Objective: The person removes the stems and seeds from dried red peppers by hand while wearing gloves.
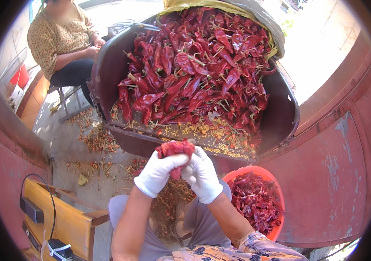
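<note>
Both of my hands wear white gloves and meet just in front of the cart's near edge. My left hand (pixel 157 174) is closed round a small bunch of dried red chili peppers (pixel 174 149), its thumb lying across them. At the right side of the bunch, my right hand (pixel 203 174) is closed, its fingertips pinched against the peppers; the exact spot it grips is partly hidden. Beyond my hands, a big heap of dried red chili peppers (pixel 194 65) fills the dark metal cart bed (pixel 281 100). Loose yellow seeds (pixel 198 130) lie along its near edge.
A red basin (pixel 282 195) of peppers stands by my right knee. Stems and scraps (pixel 96 139) litter the floor. At lower left is a wooden stool (pixel 63 209) with black boxes and a cable. Another person (pixel 61 39) sits at far left. Red metal panels (pixel 324 182) flank me.
</note>
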Motion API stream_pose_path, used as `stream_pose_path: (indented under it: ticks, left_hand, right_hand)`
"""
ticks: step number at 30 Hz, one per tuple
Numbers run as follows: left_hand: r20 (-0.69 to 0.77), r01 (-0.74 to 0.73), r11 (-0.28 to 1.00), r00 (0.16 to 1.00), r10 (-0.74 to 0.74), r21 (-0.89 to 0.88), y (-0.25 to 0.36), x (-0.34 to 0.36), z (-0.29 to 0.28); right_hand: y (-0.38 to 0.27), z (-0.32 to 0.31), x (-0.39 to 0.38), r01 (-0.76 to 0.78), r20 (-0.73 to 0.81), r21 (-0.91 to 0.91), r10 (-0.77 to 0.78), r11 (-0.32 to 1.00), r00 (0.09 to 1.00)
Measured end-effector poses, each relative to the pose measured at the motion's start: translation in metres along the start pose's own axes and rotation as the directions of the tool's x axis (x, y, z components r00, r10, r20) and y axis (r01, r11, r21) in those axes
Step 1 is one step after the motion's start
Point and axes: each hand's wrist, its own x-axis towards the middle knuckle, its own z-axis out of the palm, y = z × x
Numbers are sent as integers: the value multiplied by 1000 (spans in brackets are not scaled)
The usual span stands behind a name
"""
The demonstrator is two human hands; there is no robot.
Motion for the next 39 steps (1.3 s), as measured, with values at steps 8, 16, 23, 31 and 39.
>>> stream_pose_path:
  ticks: [8, 16, 23, 31, 39]
  left_hand:
    - [-501, -323, 928, 844, 194, -184, 3, 4, 14]
    - [-372, -255, 958, 909, 190, -133, -16, 21, 23]
    - [-433, -322, 947, 851, 295, 13, -32, 44, 34]
    - [-624, -308, 951, 742, 245, 8, -36, 56, 24]
    - [-512, -371, 923, 776, 368, 100, -31, 54, 22]
  right_hand:
    - [-64, 2, 0, 108, -26, -781, -205, 615, 978]
    - [-101, -11, 92, 298, 164, -941, -550, 163, 819]
    - [-78, -18, 127, 237, -65, -785, -457, 572, 887]
    - [-85, -1, 129, 186, -26, -879, -432, 440, 901]
    - [-81, -5, 95, 301, 33, -718, -401, 628, 916]
